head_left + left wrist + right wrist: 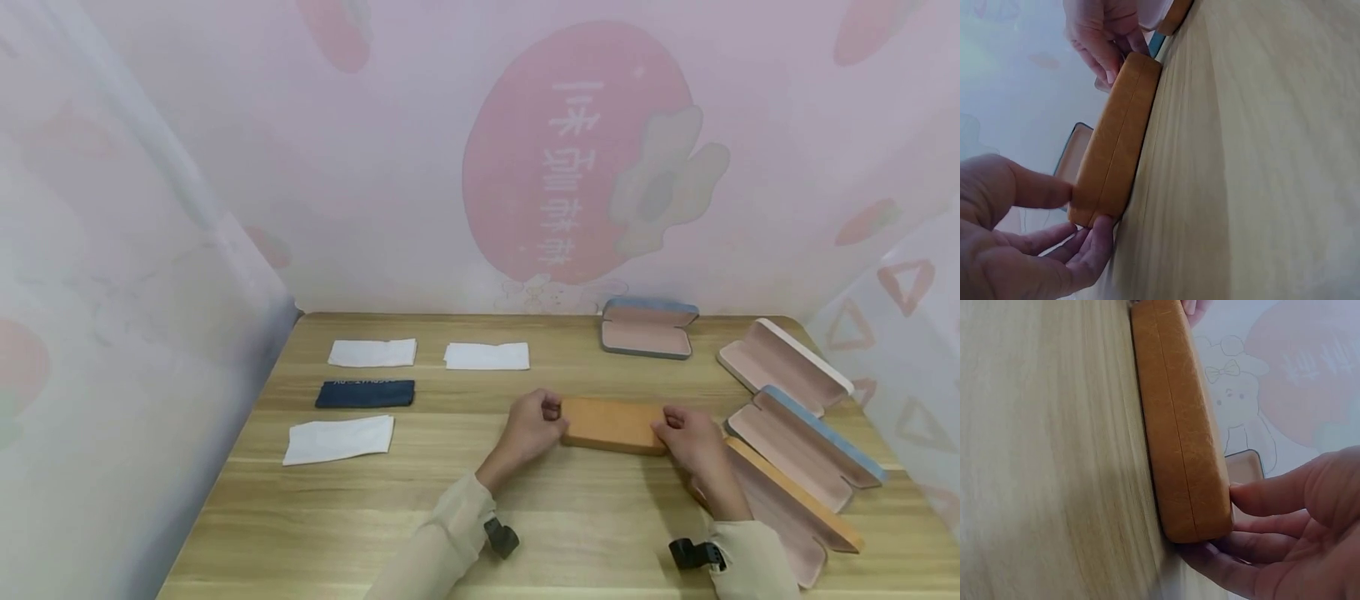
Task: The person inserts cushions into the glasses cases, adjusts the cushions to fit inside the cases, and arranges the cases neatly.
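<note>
A closed orange-brown glasses case lies lengthwise across the table in front of me. Its lid seam runs unbroken along the front side in both wrist views. My left hand grips the left end, thumb on top and fingers curled at the end and lower edge. At the opposite end, my right hand holds the case between thumb and curled fingers. Just right of that hand lies an open orange glasses case with a pink lining, partly hidden behind the right forearm.
Further right lie an open blue case and an open white case. Another open blue-grey case stands at the back. On the left are white cloths and a folded navy cloth. A printed wall curtain borders the table.
</note>
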### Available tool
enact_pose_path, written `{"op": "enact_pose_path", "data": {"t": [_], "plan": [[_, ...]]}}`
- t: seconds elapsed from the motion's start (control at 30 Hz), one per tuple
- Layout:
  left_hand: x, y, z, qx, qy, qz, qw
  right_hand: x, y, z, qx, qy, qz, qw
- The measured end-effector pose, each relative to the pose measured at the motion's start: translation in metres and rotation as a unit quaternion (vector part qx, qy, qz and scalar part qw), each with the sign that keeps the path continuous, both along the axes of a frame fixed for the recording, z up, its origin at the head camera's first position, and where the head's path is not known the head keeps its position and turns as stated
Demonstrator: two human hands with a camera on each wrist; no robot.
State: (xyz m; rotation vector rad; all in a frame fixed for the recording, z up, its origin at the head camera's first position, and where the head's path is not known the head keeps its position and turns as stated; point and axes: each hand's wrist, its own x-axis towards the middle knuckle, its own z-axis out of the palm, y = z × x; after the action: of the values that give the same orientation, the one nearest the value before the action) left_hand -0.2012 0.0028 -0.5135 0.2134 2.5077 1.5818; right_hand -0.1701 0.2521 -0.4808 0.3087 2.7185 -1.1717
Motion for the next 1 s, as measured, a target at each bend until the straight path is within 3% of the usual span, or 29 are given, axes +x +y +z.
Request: {"op": "enact_pose_path", "data": {"t": [0.57, 1.0], "plan": [[0.0078, 0.0022, 0.0099, -0.028, 0.000, -0.004, 0.9996, 0.0067, -0.0051, -0.0013, 0.084, 0.030, -0.006, 0.9960], [0.0078, 0.0018, 0.0063, -0.029, 0.001, 0.002, 0.9996, 0.0079, -0.0100, -0.0030, 0.094, 0.055, 0.013, 0.9940]]}}
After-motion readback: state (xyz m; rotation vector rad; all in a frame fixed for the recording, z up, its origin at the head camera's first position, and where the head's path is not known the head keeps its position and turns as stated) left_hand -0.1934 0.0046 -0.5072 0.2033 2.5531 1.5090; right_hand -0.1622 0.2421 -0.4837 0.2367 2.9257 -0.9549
